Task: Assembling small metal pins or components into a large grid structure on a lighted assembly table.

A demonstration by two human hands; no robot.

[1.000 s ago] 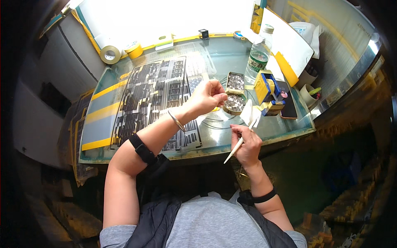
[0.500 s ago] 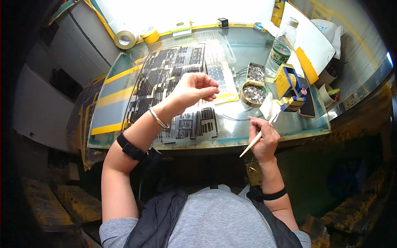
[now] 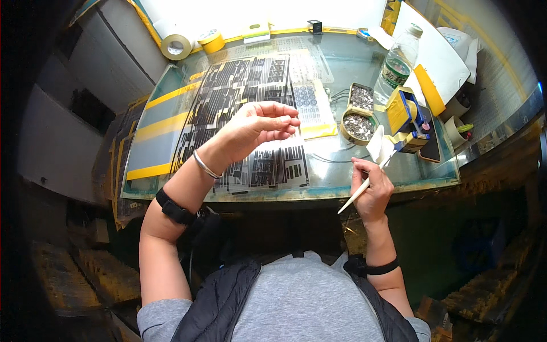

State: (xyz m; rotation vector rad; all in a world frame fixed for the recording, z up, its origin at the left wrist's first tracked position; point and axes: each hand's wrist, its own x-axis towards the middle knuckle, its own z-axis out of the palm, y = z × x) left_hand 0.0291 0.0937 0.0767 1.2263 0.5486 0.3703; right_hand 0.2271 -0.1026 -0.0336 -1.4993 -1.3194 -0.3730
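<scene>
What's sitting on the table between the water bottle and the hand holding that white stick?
In the head view, between the water bottle and the right hand with the white stick sit a blue-and-yellow tape dispenser and a white paper scrap.

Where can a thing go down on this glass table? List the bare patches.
Bare glass lies by the near edge, between the black patterned sheets and the right hand. Another patch lies at the back, between the clear sheet and the water bottle. The right end, around the two tins and the yellow-blue box, is crowded.
</scene>
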